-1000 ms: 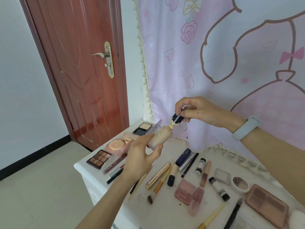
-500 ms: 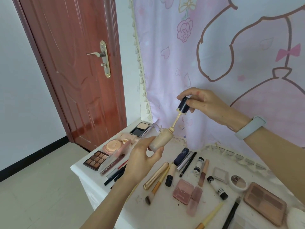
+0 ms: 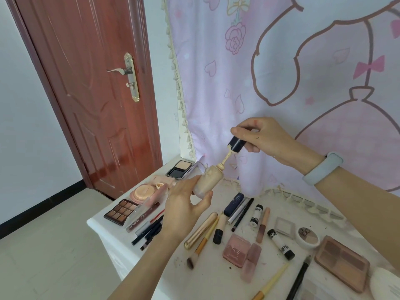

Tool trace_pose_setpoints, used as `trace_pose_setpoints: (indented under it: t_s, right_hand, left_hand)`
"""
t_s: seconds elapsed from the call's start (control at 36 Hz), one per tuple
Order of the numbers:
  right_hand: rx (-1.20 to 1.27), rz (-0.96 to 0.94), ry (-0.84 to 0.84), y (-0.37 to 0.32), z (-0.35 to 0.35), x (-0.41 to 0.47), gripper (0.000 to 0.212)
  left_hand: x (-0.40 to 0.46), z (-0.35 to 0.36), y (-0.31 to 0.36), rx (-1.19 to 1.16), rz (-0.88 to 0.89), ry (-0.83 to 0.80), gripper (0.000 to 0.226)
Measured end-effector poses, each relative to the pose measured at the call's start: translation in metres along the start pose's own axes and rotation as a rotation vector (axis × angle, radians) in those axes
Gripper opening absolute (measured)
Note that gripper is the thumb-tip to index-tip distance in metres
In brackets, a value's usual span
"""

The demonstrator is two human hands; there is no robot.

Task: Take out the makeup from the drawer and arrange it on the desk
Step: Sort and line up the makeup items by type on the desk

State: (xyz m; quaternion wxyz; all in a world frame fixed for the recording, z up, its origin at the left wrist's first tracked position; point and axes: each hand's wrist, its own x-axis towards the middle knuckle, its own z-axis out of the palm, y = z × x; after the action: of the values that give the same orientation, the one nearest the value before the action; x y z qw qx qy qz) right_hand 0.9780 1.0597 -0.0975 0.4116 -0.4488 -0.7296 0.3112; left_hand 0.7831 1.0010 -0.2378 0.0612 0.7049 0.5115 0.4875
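My left hand (image 3: 184, 211) grips a beige foundation bottle (image 3: 208, 180), tilted, above the white desk (image 3: 216, 278). My right hand (image 3: 263, 138) pinches the bottle's dark blue cap (image 3: 236, 144); its beige wand (image 3: 226, 158) runs down into the bottle neck. Many makeup items lie spread on the desk: a brown eyeshadow palette (image 3: 120, 211), a gold tube (image 3: 200, 230), a pink blush compact (image 3: 236, 250), a brown palette (image 3: 342, 263) at right.
A red-brown door (image 3: 91, 87) stands at the left. A pink curtain (image 3: 281, 72) hangs behind the desk. Pencils (image 3: 149, 231) lie near the desk's left edge, brushes (image 3: 299, 278) near the front. A black powder compact (image 3: 180, 168) sits at the far corner.
My right hand lifted the cap off the bottle, drawing the wand partly out. The left hand kept holding the bottle in about the same place.
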Motion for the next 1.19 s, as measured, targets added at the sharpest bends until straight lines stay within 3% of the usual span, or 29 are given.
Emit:
trace_pose_setpoints:
  t_s: [0.22, 0.36, 0.47, 0.64, 0.81, 1.19]
  right_hand:
    - [0.257, 0.106, 0.103, 0.008, -0.008, 0.000, 0.020]
    - [0.642, 0.276, 0.176, 0.022, -0.017, 0.000, 0.016]
    - [0.811, 0.396, 0.177, 0.039, -0.012, -0.005, 0.018]
    - [0.710, 0.360, 0.180, 0.040, -0.004, -0.005, 0.016]
    - [0.475, 0.259, 0.138, 0.026, -0.005, -0.003, 0.016]
    - [0.337, 0.207, 0.117, 0.015, -0.002, -0.004, 0.014]
  left_hand:
    - [-0.002, 0.005, 0.001, -0.138, -0.091, 0.035, 0.027]
    - [-0.001, 0.010, -0.003, -0.355, -0.300, 0.013, 0.017]
    - [0.001, 0.011, -0.002, -0.377, -0.319, -0.008, 0.026]
    - [-0.001, 0.014, 0.003, -0.337, -0.284, 0.015, 0.047]
    - [-0.002, 0.015, 0.006, -0.333, -0.291, 0.022, 0.041]
    - [-0.002, 0.014, 0.002, -0.317, -0.239, 0.032, 0.037]
